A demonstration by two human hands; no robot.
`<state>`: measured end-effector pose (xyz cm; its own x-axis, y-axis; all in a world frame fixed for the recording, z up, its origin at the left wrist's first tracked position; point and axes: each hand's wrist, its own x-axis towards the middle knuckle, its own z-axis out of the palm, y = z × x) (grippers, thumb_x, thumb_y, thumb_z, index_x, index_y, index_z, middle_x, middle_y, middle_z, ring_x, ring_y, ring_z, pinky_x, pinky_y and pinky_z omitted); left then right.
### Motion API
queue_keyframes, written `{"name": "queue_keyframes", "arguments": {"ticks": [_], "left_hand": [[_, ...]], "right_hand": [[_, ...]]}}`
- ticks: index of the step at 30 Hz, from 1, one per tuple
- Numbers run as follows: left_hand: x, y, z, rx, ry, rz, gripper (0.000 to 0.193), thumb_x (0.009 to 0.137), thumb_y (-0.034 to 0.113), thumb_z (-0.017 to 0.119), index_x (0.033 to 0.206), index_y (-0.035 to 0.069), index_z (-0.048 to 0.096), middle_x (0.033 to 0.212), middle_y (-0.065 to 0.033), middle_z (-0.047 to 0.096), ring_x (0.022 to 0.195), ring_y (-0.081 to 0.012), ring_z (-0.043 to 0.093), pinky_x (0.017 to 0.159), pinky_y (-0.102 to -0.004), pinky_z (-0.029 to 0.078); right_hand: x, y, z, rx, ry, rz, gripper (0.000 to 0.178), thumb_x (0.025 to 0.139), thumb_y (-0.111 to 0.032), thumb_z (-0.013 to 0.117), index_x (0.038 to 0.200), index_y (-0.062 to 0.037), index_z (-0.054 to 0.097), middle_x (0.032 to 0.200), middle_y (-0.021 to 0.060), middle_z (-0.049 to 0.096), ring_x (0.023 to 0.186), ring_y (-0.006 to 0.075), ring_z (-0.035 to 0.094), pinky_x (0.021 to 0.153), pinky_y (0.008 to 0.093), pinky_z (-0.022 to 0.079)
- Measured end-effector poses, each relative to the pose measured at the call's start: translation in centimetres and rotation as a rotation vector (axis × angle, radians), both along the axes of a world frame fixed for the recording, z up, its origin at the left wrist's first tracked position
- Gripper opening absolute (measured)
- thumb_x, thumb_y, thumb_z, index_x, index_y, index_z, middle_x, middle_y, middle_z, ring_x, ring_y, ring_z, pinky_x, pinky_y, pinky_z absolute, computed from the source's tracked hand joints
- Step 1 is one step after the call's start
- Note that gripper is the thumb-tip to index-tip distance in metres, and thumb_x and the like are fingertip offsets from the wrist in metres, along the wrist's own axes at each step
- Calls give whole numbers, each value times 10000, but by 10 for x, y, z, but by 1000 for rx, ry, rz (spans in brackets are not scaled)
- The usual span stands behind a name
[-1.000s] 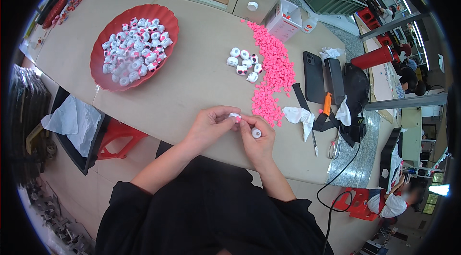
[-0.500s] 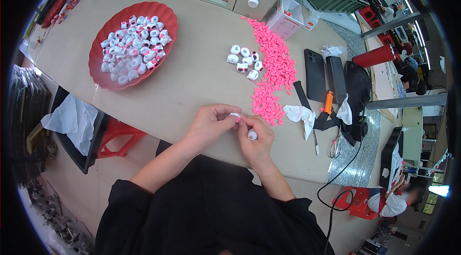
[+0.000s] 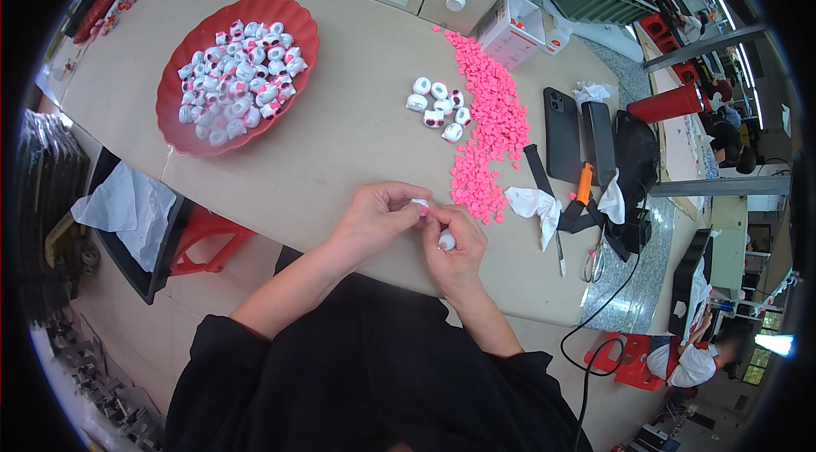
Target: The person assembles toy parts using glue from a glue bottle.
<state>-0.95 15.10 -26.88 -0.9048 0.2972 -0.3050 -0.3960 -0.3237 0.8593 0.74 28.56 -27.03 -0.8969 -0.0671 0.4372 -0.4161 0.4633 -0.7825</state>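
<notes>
My left hand [image 3: 376,216] pinches a small white figurine head [image 3: 419,203] with a bit of pink on it, just above the near edge of the table. Against it sit the fingertips of my right hand [image 3: 461,258]. That hand is closed round a white rounded thing, perhaps a small bottle [image 3: 447,240], mostly hidden in the palm. Beyond my hands lies a loose group of similar white heads [image 3: 439,105]. To their right spreads a long strip of small pink pieces [image 3: 491,103].
A red scalloped bowl [image 3: 304,31] full of white heads stands at the left. To the right lie a dark phone [image 3: 560,133], a black case [image 3: 598,142], an orange-handled tool [image 3: 584,182], crumpled tissue [image 3: 535,205] and scissors [image 3: 594,263]. A white box [image 3: 512,34] stands behind the pink pieces.
The whole view has shifted slightly. Both hands keep the same grip on the head and the white rounded thing, with hardly any finger movement.
</notes>
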Motion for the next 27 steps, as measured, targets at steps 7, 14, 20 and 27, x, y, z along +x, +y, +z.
{"name": "queue_keyframes", "arguments": {"ticks": [7,14,20,27], "left_hand": [[-8,-40,25,-229,318,315,214,804,46,541,1002,-32,526,863,-70,574,731,-113,554,662,-230,456],[-58,-124,44,-1777,1014,722,214,749,138,594,924,16,588,942,-114,562,919,-233,502,784,-337,397],[-71,-1,24,-1348,1004,231,224,689,163,641,886,60,611,921,-86,546,897,-247,479,784,-372,384],[-78,10,2,-1424,1135,183,256,666,163,661,885,56,583,934,-72,532,838,-220,478,730,-352,379]], "right_hand": [[6,7,4,-281,-308,-57,182,704,37,582,871,-7,526,647,23,516,568,112,492,519,239,406],[2,17,3,-801,-376,49,268,780,-65,557,1012,-23,429,775,35,508,647,102,498,591,229,402],[7,28,11,-866,-482,82,260,806,-71,536,1041,-1,453,850,66,525,696,135,535,594,255,428],[6,43,34,-953,-500,17,253,791,-47,553,1025,14,480,912,83,512,725,143,535,624,246,439]]}}
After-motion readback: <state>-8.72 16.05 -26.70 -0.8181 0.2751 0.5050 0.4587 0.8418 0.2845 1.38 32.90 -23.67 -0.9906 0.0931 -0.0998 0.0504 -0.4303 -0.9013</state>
